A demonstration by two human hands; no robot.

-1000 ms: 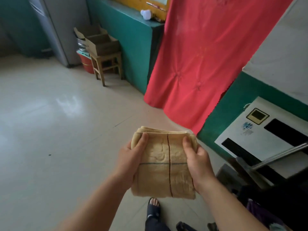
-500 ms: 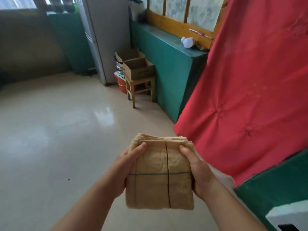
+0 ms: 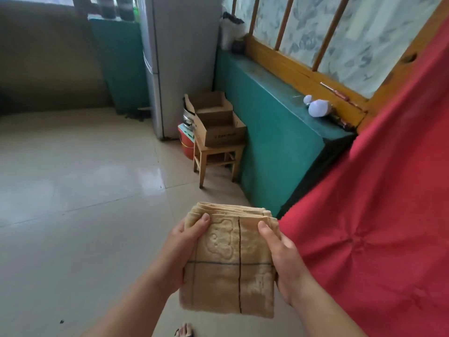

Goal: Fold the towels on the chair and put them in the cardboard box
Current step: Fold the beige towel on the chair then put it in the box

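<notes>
A tan towel [image 3: 230, 266], folded into a thick rectangle with dark stripe lines, is held in front of me at waist height. My left hand [image 3: 181, 251] grips its left edge with the thumb on top. My right hand [image 3: 284, 259] grips its right edge the same way. An open cardboard box [image 3: 216, 120] sits on a small wooden stool [image 3: 216, 159] ahead, against the green ledge. Inside the box I see only bare cardboard. The chair is out of view.
A grey refrigerator [image 3: 179, 59] stands behind the box, with a red bucket [image 3: 187, 144] beside the stool. A green ledge [image 3: 274, 132] runs along the right under a barred window. A red cloth [image 3: 379, 215] hangs at the right. Glossy tiled floor [image 3: 80, 190] spreads to the left.
The view has swung up and left toward the stool. The box and stool are larger and closer now. Both hands still hold the folded towel the same way.
</notes>
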